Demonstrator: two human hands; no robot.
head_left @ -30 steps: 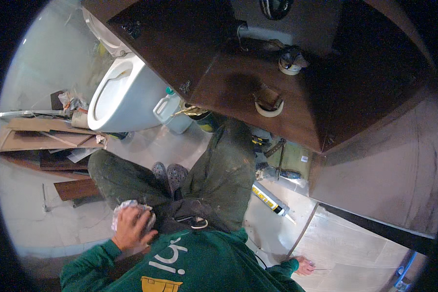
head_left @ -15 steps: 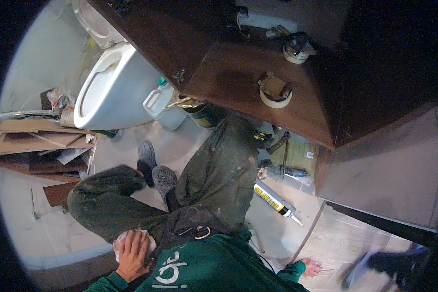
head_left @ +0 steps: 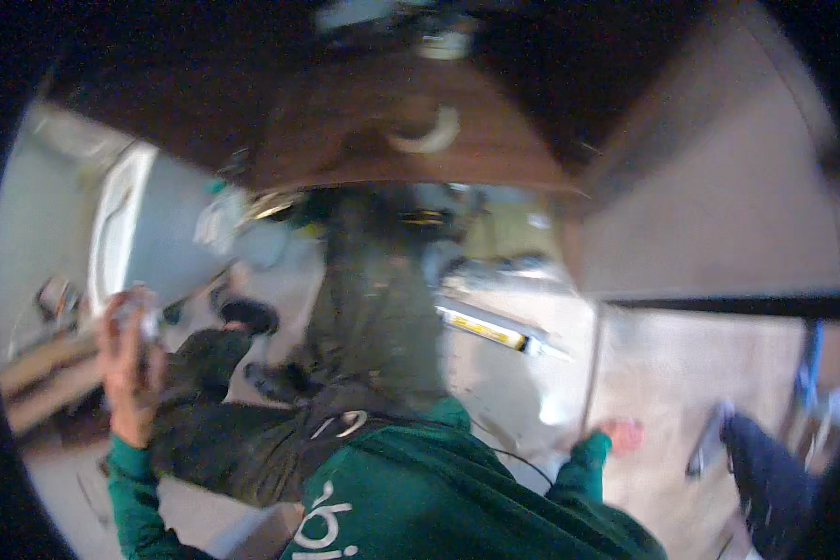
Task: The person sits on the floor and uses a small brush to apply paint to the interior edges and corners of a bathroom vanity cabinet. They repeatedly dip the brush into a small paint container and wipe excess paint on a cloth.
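Raised at the left, over my bent leg, my left hand (head_left: 131, 373) grips a crumpled whitish cloth (head_left: 142, 306); motion blurs both. My right hand (head_left: 625, 436) is low at the right, on or just above the light floor panel (head_left: 681, 364). Its fingers are smeared, so I cannot make out whether it holds anything. Between my leg and that panel, a sealant tube (head_left: 487, 325) with a yellow label lies on the floor, its pale nozzle pointing right. My right hand is below and to the right of the tube, apart from it.
A brown cabinet (head_left: 345, 154) spans the top, with a pale tape roll (head_left: 434, 133) on its board. At the left stand a white toilet (head_left: 121, 224) and stacked boards (head_left: 51, 383). Another person's dark-trousered leg (head_left: 765, 476) is at the lower right.
My left hand has lifted the cloth off my thigh and carried it up and left. The view has swung round. The other person's leg shows more fully, and my right hand sits further from the lower edge.
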